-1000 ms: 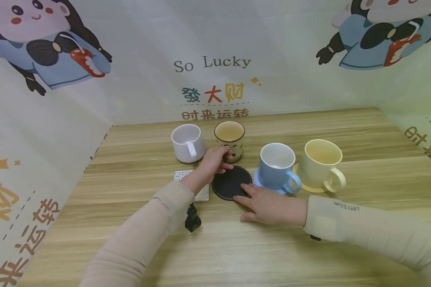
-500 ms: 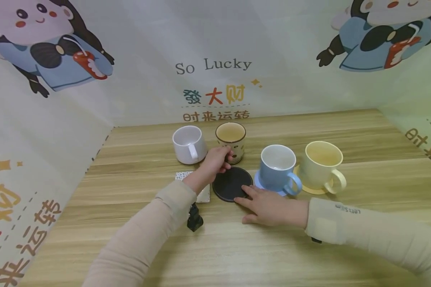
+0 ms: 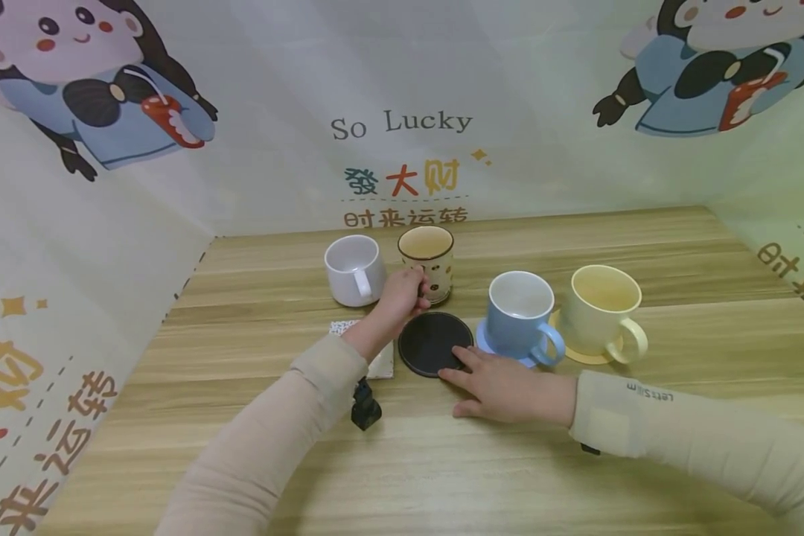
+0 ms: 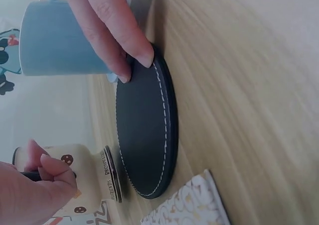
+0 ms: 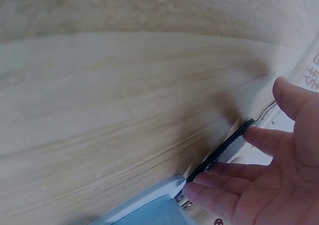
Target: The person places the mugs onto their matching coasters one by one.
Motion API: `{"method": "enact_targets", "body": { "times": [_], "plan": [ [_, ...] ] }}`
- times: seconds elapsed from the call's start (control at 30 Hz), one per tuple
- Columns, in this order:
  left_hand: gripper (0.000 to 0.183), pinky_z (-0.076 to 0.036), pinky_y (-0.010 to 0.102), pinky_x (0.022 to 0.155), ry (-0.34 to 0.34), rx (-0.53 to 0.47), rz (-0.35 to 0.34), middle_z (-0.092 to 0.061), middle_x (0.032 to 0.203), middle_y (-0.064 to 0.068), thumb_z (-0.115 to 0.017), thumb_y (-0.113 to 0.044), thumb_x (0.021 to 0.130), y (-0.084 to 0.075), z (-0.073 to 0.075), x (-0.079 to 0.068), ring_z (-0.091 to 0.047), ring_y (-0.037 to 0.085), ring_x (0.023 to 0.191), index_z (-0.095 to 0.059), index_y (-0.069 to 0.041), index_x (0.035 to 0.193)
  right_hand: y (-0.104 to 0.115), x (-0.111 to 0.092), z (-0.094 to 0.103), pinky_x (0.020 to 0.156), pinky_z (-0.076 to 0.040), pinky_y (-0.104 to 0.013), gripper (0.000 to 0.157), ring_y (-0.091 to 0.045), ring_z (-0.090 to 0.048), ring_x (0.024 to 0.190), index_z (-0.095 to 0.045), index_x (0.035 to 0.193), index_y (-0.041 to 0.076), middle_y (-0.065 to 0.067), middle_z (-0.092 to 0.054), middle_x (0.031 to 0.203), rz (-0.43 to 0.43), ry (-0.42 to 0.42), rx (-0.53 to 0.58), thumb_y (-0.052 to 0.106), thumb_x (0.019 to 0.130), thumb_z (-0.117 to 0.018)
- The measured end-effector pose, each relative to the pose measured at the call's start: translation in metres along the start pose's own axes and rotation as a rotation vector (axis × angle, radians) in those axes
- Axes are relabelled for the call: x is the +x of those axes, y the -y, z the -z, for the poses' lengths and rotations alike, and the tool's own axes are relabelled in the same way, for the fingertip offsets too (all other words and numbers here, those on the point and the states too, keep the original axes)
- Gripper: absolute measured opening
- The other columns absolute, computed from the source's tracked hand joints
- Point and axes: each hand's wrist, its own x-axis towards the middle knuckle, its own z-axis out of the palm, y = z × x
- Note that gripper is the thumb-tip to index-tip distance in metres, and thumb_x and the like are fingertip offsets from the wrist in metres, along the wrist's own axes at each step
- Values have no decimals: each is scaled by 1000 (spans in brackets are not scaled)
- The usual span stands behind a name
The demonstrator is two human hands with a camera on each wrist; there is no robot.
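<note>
A cream mug (image 3: pixel 438 272) with a dark rim and brown spots stands behind a round black coaster (image 3: pixel 435 344) with white edge stitching. The fingers of my left hand (image 3: pixel 402 294) curl round the mug's dark handle, mostly hidden by them; the left wrist view shows the grip on the cream mug (image 4: pixel 89 177) from the side. My right hand (image 3: pixel 499 383) rests its straight fingertips on the near right edge of the coaster. From below, the right wrist view shows the right hand (image 5: pixel 269 170) spread, fingertips at the black coaster's rim (image 5: pixel 219 153).
A white mug (image 3: pixel 351 275) stands left of the cream one. A speckled white square coaster (image 3: pixel 382 365) lies partly under my left forearm. On the right, a blue mug (image 3: pixel 519 313) sits on a blue coaster and a yellow mug (image 3: pixel 596 316) on a yellow coaster. Printed cloth walls enclose the table.
My left hand has tightened round the handle, and the cream mug has shifted slightly left and away. My right hand stays on the black coaster. The view has drifted slightly.
</note>
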Motion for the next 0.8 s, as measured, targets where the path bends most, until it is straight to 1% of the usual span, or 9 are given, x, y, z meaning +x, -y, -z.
{"method": "enact_targets", "body": {
  "times": [0.13,0.23,0.43,0.53,0.67,0.8],
  "plan": [
    [27,-36,19,51,-9,-14,-16,-45,73,-2,-33,-23,100,-1,1,-5,-44,6,51,-51,-5,92,0,0,0,95,-41,-48,53,-42,-41,123,-49,132,9,-28,-39,135,1,3,-5,41,89,-54],
    [27,-36,19,51,-8,-2,-23,-46,72,-3,-34,-23,99,-2,2,-10,-44,5,50,-52,-5,91,0,0,1,94,-42,-48,53,-42,-41,123,-49,132,9,-27,-39,136,-1,6,0,41,90,-54],
    [30,-36,17,48,24,26,-34,-47,71,-2,-33,-22,100,-2,6,-21,-45,5,50,-53,-2,91,1,0,2,90,-44,-49,53,-41,-38,126,-48,133,9,-27,-37,137,-24,29,30,40,90,-54],
    [31,-37,17,48,40,29,-26,-47,72,-1,-32,-23,100,-1,7,-26,-45,5,50,-52,-1,92,1,0,2,91,-44,-49,52,-40,-38,125,-48,133,10,-26,-37,137,-31,32,37,39,90,-53],
    [30,-37,17,48,59,27,10,-46,72,-1,-32,-24,100,1,9,-31,-45,5,50,-52,-2,92,1,1,2,90,-44,-48,51,-40,-40,124,-49,132,10,-26,-39,136,-24,22,30,39,90,-53],
    [30,-37,17,48,70,26,29,-46,72,-2,-32,-24,100,3,12,-35,-44,6,50,-51,-4,89,0,1,1,88,-46,-47,50,-40,-42,123,-49,132,10,-26,-40,135,-13,9,17,38,90,-54]
  ]
}}
